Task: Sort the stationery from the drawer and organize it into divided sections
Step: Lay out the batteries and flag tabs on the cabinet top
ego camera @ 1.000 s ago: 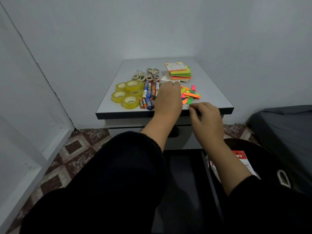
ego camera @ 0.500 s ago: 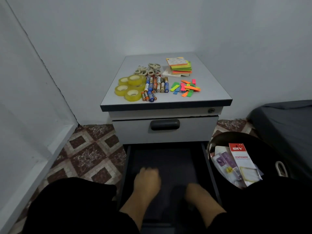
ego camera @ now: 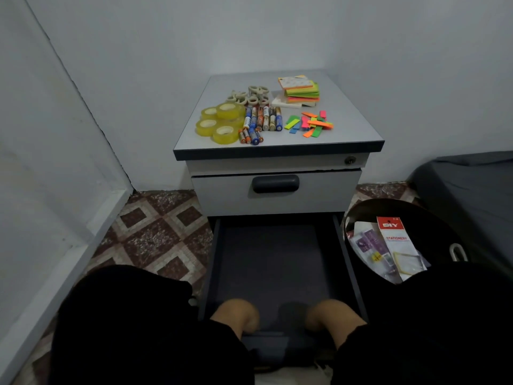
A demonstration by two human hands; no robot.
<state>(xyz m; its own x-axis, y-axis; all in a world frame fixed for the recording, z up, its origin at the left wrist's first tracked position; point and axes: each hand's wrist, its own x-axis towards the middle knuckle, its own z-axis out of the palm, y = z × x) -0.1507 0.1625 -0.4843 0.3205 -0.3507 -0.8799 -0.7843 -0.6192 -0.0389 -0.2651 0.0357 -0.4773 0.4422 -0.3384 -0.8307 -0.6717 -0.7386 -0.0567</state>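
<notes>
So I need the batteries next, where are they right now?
In the head view, the batteries lie on the cabinet top, near its front edge, between the yellow tape rolls on their left and the coloured paper strips on their right.

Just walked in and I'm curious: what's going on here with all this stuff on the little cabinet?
A person is sorting stationery. Tape rolls, batteries, sticky notes and coloured tabs lie grouped on the cabinet top. Both hands, left and right, are down at the near end of the open bottom drawer; their fingers are hidden.
</notes>
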